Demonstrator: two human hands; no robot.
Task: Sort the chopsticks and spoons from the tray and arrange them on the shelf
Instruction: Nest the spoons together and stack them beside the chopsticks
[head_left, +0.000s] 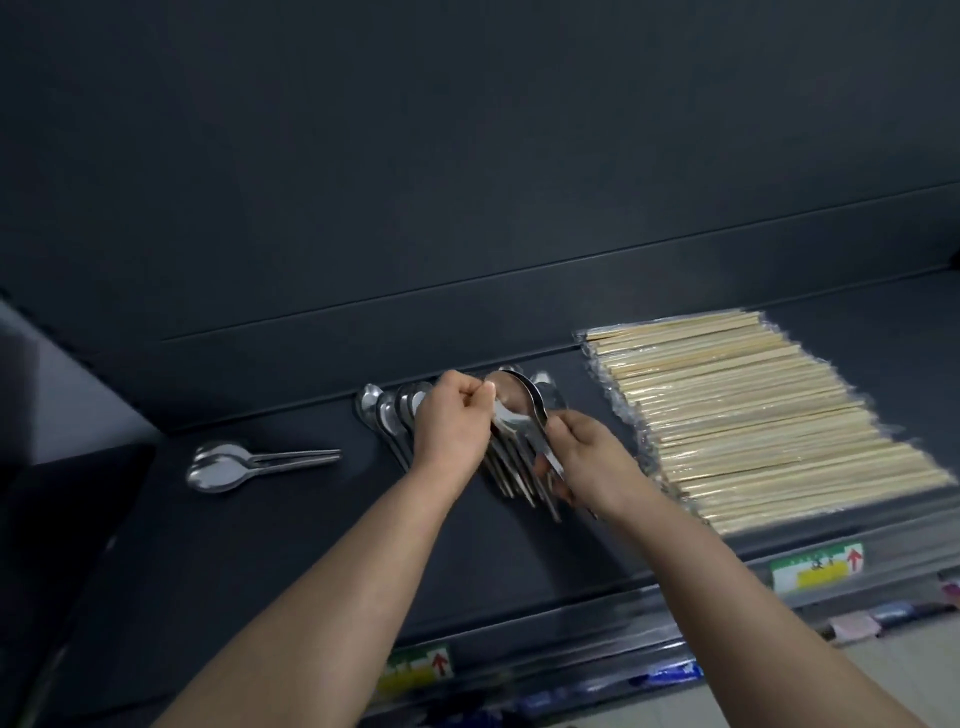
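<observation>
Head view. Item: left hand (452, 431), fingers curled, thumb and fingertips pinching one steel spoon (506, 415) at its neck, above the middle of the shelf (311, 545).

Item: right hand (589, 460), fingers wrapped round the handles of a bunch of spoons (522, 392). The bowls are stacked and point toward the back edge, and the handle ends fan out toward the front edge.

Item: row of spoons (387, 415), lying overlapped, bowls against the back edge, just left of the left hand.

Item: pair of spoons (223, 467), nested, toward the left end of the shelf, handles pointing right, well apart from the row.

Item: chopsticks (753, 410), pale wood in clear plastic wrappers, laid side by side over the right part of the shelf from back edge to front edge.

Item: two labels on the front edge, one at the right (815, 566) and one lower left (415, 670). Each has green and yellow bands and a red upward arrow. The writing is too blurred to read.
</observation>
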